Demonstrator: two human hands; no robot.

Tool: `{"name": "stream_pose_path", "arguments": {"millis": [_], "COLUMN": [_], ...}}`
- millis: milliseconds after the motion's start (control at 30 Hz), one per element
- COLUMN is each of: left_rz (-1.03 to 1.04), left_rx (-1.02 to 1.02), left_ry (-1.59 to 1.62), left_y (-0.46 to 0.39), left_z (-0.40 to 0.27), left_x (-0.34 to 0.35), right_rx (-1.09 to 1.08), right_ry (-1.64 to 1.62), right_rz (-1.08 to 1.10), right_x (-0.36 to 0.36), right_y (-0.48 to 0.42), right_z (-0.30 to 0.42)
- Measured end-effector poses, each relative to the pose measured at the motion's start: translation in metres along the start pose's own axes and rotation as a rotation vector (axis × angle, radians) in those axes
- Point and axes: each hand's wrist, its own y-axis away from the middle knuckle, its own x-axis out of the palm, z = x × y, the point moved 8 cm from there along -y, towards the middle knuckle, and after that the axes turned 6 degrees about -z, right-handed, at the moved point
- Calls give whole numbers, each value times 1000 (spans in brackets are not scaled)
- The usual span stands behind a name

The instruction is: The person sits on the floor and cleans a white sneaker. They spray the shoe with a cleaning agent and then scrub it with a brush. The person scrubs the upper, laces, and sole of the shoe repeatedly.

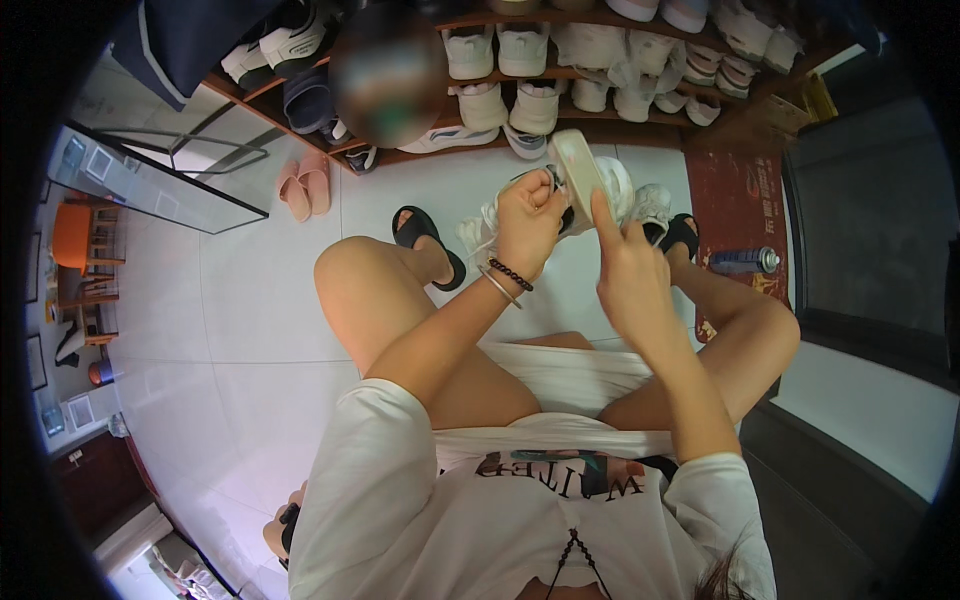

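Observation:
Both of my hands are in front of me above the tiled floor. My left hand, with a dark bead bracelet and a metal bangle at the wrist, is curled around part of a white sneaker, which it largely hides. My right hand grips a cream oblong block with a rounded end, index finger stretched along it. The block covers part of the sneaker; its underside is hidden, so I cannot tell whether it has bristles. Another white sneaker is just beyond my right hand. White laces hang left of the left wrist.
A wooden shoe rack with several shoes spans the far side. Pink slippers lie at left, near a framed panel. At right, a spray can lies on a red board. My feet wear black slides.

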Motion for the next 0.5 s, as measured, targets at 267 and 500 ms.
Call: {"name": "stream_pose_path", "arguments": {"millis": [267,500], "left_rz": [-89,-57], "left_rx": [-25,-15], "left_ry": [84,23], "left_y": [-7,-6], "left_z": [-10,-11], "left_x": [-2,-7], "right_rx": [-39,-70], "right_ry": [18,78], "right_rz": [107,15], "right_x": [11,11], "right_y": [27,-12], "right_z": [12,13]}}
